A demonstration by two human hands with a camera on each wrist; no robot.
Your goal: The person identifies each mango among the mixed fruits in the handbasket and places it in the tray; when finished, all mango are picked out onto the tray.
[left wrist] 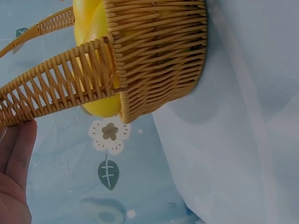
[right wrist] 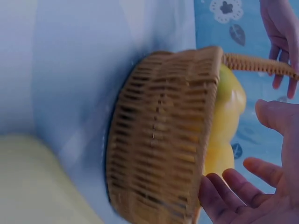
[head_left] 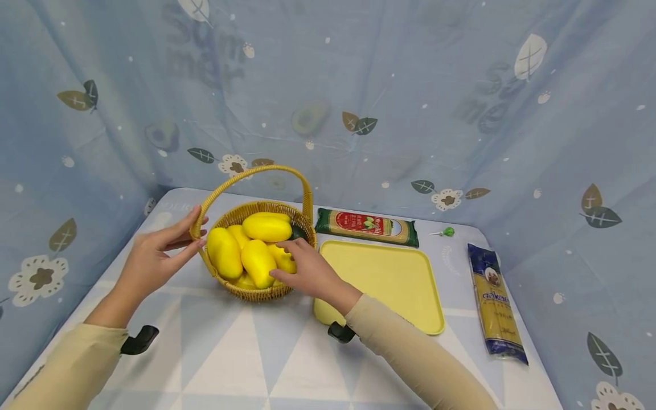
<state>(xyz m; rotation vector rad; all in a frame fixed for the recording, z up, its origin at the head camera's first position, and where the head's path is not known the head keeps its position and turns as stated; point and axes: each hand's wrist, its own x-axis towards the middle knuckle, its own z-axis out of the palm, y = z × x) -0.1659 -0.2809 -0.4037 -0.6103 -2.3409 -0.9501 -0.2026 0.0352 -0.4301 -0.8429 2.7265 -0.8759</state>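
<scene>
A wicker basket (head_left: 254, 294) with a tall arched handle stands at the left of the table, heaped with several yellow mangoes (head_left: 258, 263). Part of a dark green item (head_left: 298, 232) shows at its right inside edge. My left hand (head_left: 163, 249) holds the left side of the handle, thumb on the near side and fingers on the far side; the left wrist view has fingertips (left wrist: 29, 128) at the handle's edge. Above the basket's right rim, my right hand (head_left: 307, 267) reaches over the fruit with spread fingers, nothing gripped. Its thumb lies close to the front mango.
Right of the basket lies a yellow tray (head_left: 384, 279), partly under my right forearm. Behind it is a green-and-red pasta packet (head_left: 366, 226), with a green lollipop (head_left: 448, 232) beside it. A blue-and-yellow pasta packet (head_left: 496, 304) lies near the right edge. Patterned curtains enclose the table.
</scene>
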